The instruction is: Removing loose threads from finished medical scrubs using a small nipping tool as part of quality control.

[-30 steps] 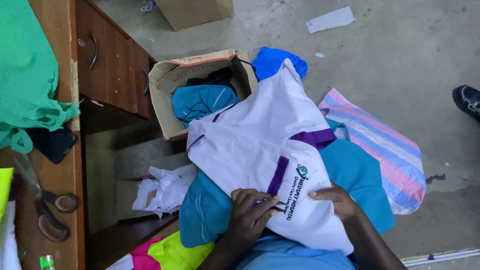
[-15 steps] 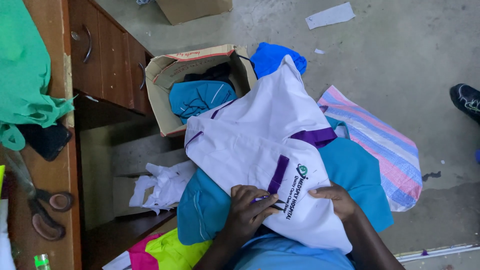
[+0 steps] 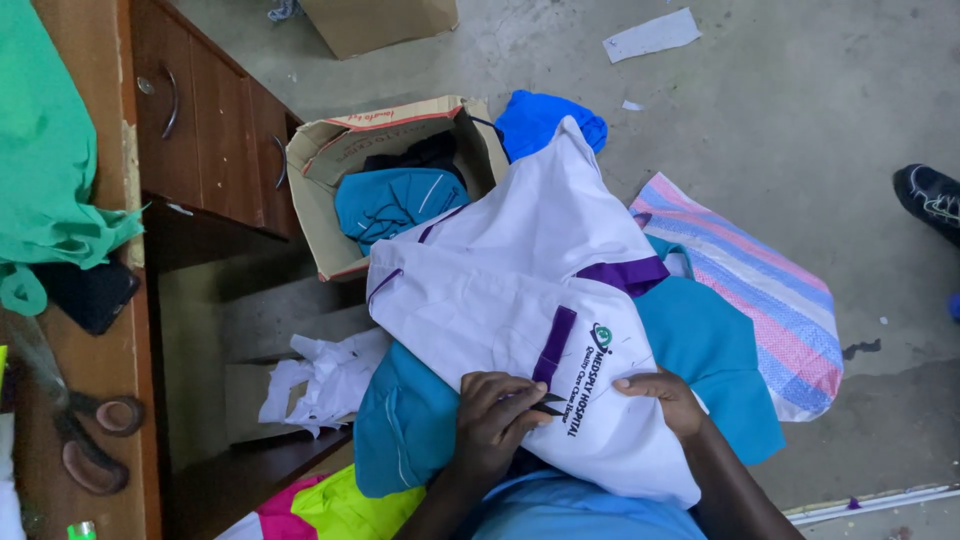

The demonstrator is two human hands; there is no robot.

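Observation:
A white garment (image 3: 500,280) with purple trim and a printed chest mark lies spread over my lap, on top of a teal garment (image 3: 710,350). My left hand (image 3: 490,425) is closed around a small dark pointed tool (image 3: 545,402), its tip against the purple strip near the chest mark. My right hand (image 3: 662,395) holds the white cloth down just right of the mark, fingertips pressed to the fabric. Both hands are close together at the garment's lower edge.
An open cardboard box (image 3: 325,160) with teal and dark clothes stands beyond the garment, beside a blue cloth (image 3: 545,115). A striped pink-and-blue bag (image 3: 775,300) lies on the floor at right. A wooden desk (image 3: 200,130) at left carries green cloth (image 3: 50,150) and scissors (image 3: 90,440). Another person's shoe (image 3: 930,195) shows at the right edge.
The view has drifted slightly. My hands stay on the white garment in nearly the same spot.

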